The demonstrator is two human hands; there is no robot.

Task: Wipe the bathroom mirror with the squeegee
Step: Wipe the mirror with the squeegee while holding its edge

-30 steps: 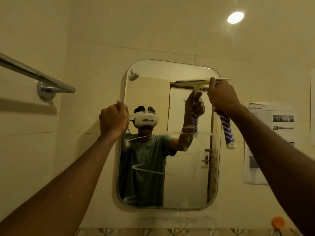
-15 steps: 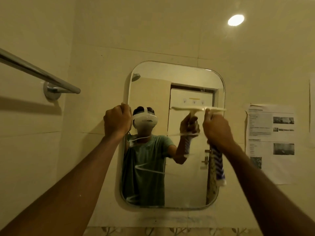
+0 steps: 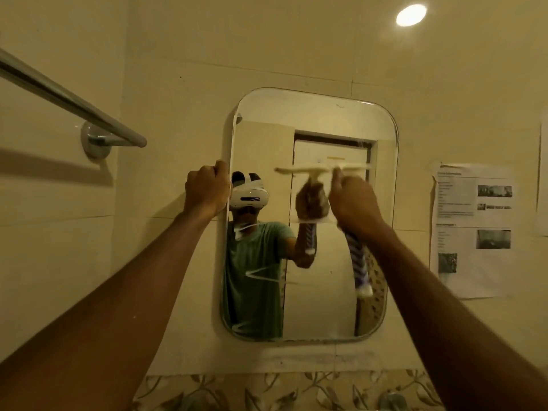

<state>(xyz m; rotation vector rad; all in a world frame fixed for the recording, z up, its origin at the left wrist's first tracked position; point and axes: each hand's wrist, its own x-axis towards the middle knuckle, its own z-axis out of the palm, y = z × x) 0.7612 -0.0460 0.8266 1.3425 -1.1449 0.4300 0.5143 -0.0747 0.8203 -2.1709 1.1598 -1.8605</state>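
Note:
A rounded rectangular mirror (image 3: 314, 120) hangs on the tiled wall in front of me. My right hand (image 3: 354, 201) grips the squeegee (image 3: 358, 262) by its purple-and-white striped handle, and the pale blade lies flat and level against the right half of the glass, about a third of the way down. My left hand (image 3: 206, 191) curls its fingers round the mirror's left edge at mid-height. White foam streaks remain on the lower left of the glass. The mirror reflects a person in a green shirt wearing a headset.
A chrome towel bar (image 3: 74, 97) juts out from the left wall at head height. Printed paper sheets (image 3: 471, 229) are stuck to the wall right of the mirror. A round ceiling light (image 3: 411, 14) glows at upper right. Leaf-patterned tiles (image 3: 281, 390) run below.
My right hand has drawn the squeegee down the right side of the mirror from near its top edge. My left hand has stayed on the left edge.

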